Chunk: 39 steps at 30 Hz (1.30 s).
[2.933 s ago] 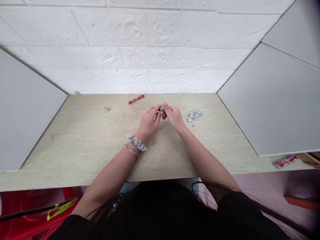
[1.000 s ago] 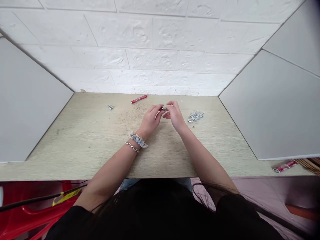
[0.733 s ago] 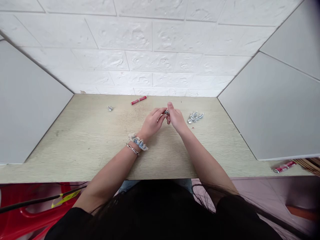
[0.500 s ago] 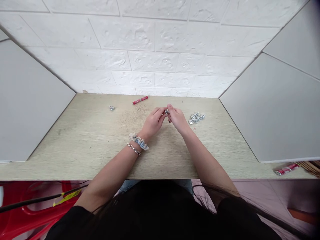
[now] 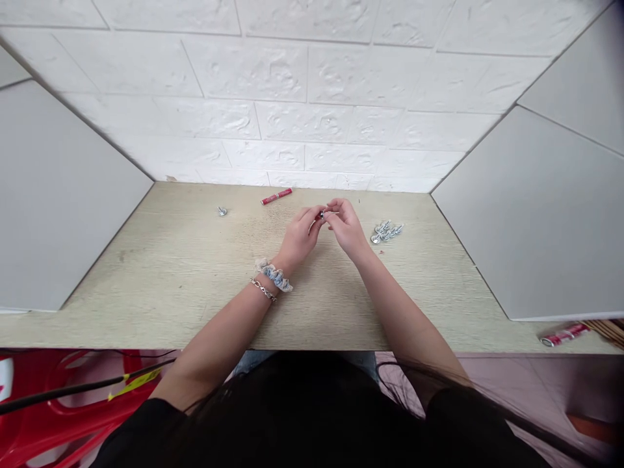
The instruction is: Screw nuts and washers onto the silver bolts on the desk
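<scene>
My left hand and my right hand meet over the middle of the pale wooden desk. Both pinch a small silver metal piece between their fingertips, just above the desk. A scrunchie and a chain bracelet sit on my left wrist. A pile of several similar silver pieces lies just right of my right hand. One single silver piece lies apart at the far left.
A red tube lies near the white brick wall at the back. Grey panels stand on both sides of the desk. Another red tube lies at the desk's right front edge. A red plastic thing sits below the desk at left.
My hands have stayed together on the small silver piece, with the fingers shifting their grip around it. The view has drifted slightly.
</scene>
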{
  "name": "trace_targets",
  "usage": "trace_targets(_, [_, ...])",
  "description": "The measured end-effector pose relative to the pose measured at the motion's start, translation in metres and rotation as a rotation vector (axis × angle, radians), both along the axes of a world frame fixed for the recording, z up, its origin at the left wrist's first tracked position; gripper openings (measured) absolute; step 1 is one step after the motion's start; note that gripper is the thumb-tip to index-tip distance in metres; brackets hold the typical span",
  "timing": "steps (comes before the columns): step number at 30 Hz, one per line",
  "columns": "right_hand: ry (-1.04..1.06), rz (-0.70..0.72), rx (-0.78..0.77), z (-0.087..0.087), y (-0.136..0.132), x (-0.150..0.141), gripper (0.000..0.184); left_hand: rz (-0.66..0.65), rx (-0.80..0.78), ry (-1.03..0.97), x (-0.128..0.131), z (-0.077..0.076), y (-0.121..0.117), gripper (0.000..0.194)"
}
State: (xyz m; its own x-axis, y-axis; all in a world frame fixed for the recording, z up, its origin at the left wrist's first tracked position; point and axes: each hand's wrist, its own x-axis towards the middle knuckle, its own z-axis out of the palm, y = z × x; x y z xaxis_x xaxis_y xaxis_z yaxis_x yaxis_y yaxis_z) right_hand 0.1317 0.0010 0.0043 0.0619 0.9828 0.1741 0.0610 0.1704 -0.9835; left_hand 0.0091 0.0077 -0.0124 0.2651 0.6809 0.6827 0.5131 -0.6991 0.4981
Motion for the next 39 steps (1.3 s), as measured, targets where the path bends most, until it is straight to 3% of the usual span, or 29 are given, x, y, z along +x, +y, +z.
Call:
trace_targets(5, [-0.119, -0.04, -0.065, -0.001, -0.002, 0.001, 0.043, -0.073, 0.029, 0.033, 0.003, -0.001, -0.004, 0.025])
trace_targets(10, [-0.218, -0.041, -0.058, -0.001, -0.004, 0.002, 0.054, -0.054, 0.028, 0.029, 0.002, -0.002, -0.003, 0.025])
trace_targets(17, [-0.218, -0.045, -0.038, 0.0, -0.003, 0.001, 0.044, -0.01, 0.014, 0.02, 0.0, -0.002, 0.0, 0.023])
trace_targets(23, [-0.083, -0.004, 0.028, -0.008, 0.005, 0.001, 0.028, 0.019, -0.006, 0.007, -0.001, -0.002, 0.002, 0.022])
trace_targets(28, [0.032, 0.034, 0.029, -0.006, 0.004, -0.002, 0.025, 0.02, -0.008, 0.013, -0.002, -0.002, 0.002, 0.022])
trace_targets(33, [0.096, 0.013, -0.01, -0.001, -0.001, -0.003, 0.034, -0.017, 0.017, 0.03, -0.001, -0.001, 0.0, 0.023])
trace_targets(39, [-0.118, -0.011, -0.096, -0.002, -0.002, 0.001, 0.058, -0.075, 0.035, 0.068, 0.0, 0.0, -0.004, 0.023])
